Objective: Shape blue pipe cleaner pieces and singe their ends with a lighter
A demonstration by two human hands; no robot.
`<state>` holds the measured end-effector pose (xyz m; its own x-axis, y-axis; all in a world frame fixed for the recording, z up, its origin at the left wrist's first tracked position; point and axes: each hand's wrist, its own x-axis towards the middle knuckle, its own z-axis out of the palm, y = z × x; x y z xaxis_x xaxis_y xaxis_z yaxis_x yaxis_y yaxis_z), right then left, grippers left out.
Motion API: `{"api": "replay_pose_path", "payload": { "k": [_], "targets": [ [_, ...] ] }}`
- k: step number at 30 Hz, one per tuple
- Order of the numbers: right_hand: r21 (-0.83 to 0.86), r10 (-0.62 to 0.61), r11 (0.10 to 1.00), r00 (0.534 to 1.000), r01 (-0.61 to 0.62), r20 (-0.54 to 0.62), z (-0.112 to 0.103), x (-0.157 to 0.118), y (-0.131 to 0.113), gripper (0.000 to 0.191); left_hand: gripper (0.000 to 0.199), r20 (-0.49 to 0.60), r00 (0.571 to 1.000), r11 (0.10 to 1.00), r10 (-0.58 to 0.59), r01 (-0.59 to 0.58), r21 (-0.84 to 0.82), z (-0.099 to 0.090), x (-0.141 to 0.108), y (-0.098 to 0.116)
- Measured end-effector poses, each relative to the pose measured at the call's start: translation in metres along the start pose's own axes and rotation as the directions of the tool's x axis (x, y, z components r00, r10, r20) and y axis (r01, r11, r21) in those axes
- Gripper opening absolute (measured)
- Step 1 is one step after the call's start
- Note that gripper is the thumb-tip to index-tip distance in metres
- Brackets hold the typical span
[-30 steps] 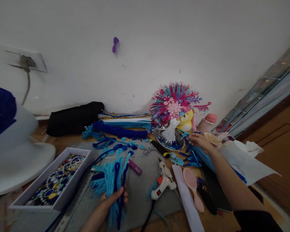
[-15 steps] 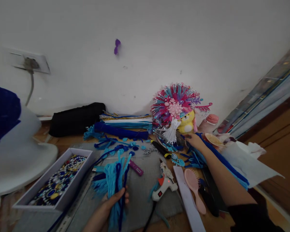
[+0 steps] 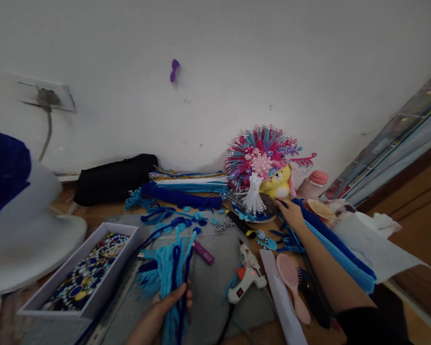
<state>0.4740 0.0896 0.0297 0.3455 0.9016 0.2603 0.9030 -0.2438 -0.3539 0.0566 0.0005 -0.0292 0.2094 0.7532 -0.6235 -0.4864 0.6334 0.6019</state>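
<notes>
My left hand (image 3: 161,311) is closed around a bundle of light blue pipe cleaners (image 3: 167,268), with a few dark blue ones among them. The stems stand upright out of the fist at the bottom middle. At the back right, my right hand (image 3: 290,213) reaches down with fingers bent together; whatever lies at the fingertips is too dark to make out. Just right of that hand lies a long pile of blue pipe cleaners (image 3: 339,254). To its left is a round dish (image 3: 269,218) with a bunch of white bead-tipped stamens (image 3: 254,196) on it.
A glue gun (image 3: 247,275) with a lit red light rests beside a pink hairbrush (image 3: 292,285). The left side holds a white box (image 3: 89,314) of beads and a white stand (image 3: 39,249). Behind are a pink flower headpiece (image 3: 260,155), a yellow plush toy (image 3: 278,182) and a cutter (image 3: 240,224).
My right hand has shifted slightly right and down, away from the dish, uncovering more of it. My left hand keeps its hold on the bundle. The view has tilted a little.
</notes>
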Motion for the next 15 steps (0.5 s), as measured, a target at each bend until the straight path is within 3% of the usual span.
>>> {"api": "replay_pose_path", "payload": {
  "k": [3,6,8,11,13,15],
  "targets": [
    [-0.025,-0.114,0.993,0.982,0.119,0.149,-0.003,-0.007,0.004,0.028,0.027,-0.015,1.0,1.0,-0.012,0.012,-0.006,0.003,-0.006,0.002],
    [-0.023,-0.133,0.99,0.966,0.142,0.221,-0.005,-0.01,0.003,0.025,0.023,-0.015,1.0,1.0,-0.01,0.01,-0.001,0.005,-0.01,0.004],
    [0.074,-0.134,0.99,0.958,0.119,0.253,-0.006,-0.013,-0.002,0.027,0.021,-0.018,1.0,1.0,-0.009,0.01,0.014,0.005,-0.01,0.004],
    [0.3,-0.193,0.95,0.918,0.087,0.347,-0.003,-0.016,-0.009,0.049,0.022,-0.014,1.0,1.0,-0.018,0.018,0.009,0.003,-0.007,0.005],
    [0.38,-0.206,0.922,0.929,0.079,0.308,-0.001,-0.017,-0.011,0.049,0.024,-0.004,0.999,0.999,-0.044,0.044,0.004,0.002,-0.003,0.005],
    [0.317,-0.126,0.946,0.976,0.065,0.176,0.001,-0.016,-0.008,0.035,0.025,0.003,0.997,0.997,-0.08,0.08,0.021,0.0,0.001,0.004]
  ]
}}
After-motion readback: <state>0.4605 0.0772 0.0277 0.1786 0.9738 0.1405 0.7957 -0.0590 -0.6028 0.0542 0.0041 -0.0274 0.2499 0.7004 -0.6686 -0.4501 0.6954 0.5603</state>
